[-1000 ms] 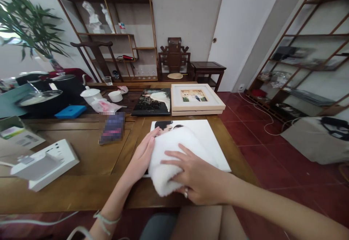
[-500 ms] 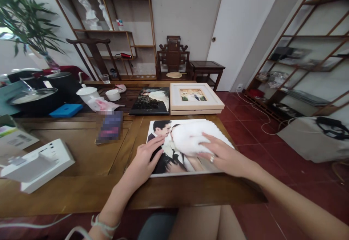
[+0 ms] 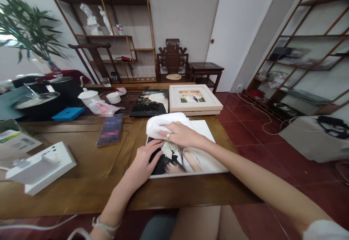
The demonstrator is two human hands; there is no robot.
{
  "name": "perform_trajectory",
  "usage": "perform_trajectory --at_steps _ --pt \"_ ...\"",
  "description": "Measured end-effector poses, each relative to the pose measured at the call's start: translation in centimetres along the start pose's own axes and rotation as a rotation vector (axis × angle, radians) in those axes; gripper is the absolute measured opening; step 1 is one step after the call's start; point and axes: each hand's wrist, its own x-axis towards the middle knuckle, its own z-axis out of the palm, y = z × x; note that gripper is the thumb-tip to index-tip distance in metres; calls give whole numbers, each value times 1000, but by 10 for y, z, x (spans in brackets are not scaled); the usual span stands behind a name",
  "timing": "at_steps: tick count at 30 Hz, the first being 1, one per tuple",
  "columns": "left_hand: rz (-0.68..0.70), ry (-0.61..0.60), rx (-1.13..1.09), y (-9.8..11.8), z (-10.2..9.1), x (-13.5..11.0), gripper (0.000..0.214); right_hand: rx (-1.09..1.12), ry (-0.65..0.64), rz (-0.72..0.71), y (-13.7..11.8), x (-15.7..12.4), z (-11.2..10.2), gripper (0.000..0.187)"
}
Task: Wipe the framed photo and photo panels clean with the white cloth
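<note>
A large photo panel [image 3: 207, 132] with a wedding picture lies flat on the wooden table in front of me. My left hand [image 3: 145, 160] rests on its left edge, fingers stretched out and holding nothing. Over the panel's upper left part is a folded white cloth [image 3: 155, 125], fluffy like a towel. My right hand [image 3: 178, 134], with a ring on one finger, presses and grips this cloth. The cloth and my right hand cover the top left of the picture.
Behind the panel lie a dark photo album [image 3: 149, 103] and a pale framed photo [image 3: 177, 91]. To the left are a phone-like blurred item [image 3: 110, 129], a white power strip [image 3: 51, 167], a blue box [image 3: 68, 113], a white teapot [image 3: 88, 96] and a black pot [image 3: 38, 102].
My right hand has swept the white cloth leftward across the panel, from its right side to the upper left corner. My left hand has stayed in place.
</note>
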Motion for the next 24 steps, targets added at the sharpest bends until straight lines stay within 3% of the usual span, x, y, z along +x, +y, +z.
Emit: perform_trajectory --at_steps 7,11,15,20,24 --pt "-4 -5 -28 -1 0 -1 28 -78 95 110 39 -66 -31 33" --pt "-13 13 -28 1 -1 -1 27 -134 147 225 52 -98 -35 34" --pt "-2 23 -17 1 -1 -1 26 -170 33 261 25 -136 -27 34" --pt "25 31 -7 0 0 -1 27 -88 -207 84 -25 -174 -31 31" --pt "44 23 -7 -1 0 0 28 -64 -203 75 -21 -168 -35 27"
